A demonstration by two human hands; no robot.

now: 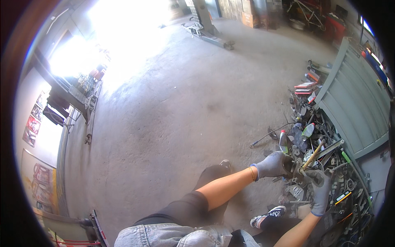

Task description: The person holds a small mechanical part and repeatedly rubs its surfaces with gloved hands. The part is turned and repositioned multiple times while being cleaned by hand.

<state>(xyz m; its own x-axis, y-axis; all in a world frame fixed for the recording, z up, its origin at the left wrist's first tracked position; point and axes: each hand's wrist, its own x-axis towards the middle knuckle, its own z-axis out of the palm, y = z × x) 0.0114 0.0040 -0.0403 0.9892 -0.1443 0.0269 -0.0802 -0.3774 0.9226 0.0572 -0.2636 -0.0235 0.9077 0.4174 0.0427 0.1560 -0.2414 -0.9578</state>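
My left hand (273, 165), in a grey work glove with dark fingertips, reaches to the right over a heap of scrap parts. Its fingers are closed on a dark metal part (297, 170), whose exact kind is too small to make out. Close beside it, my right hand (321, 193), also gloved, is curled at the other end of the same part. A tan wooden-looking handle (314, 154) lies just beyond the hands. A clear bottle with a red cap (283, 142) stands beyond my left hand, and another clear bottle (307, 131) lies among the parts.
The scrap heap (337, 181) runs along a grey ribbed metal panel (356, 99) on the right. A thin cable (267, 138) sticks out onto the concrete floor (185, 107). My shoes (268, 215) are beside the heap. Lift posts (201, 18) stand farther off.
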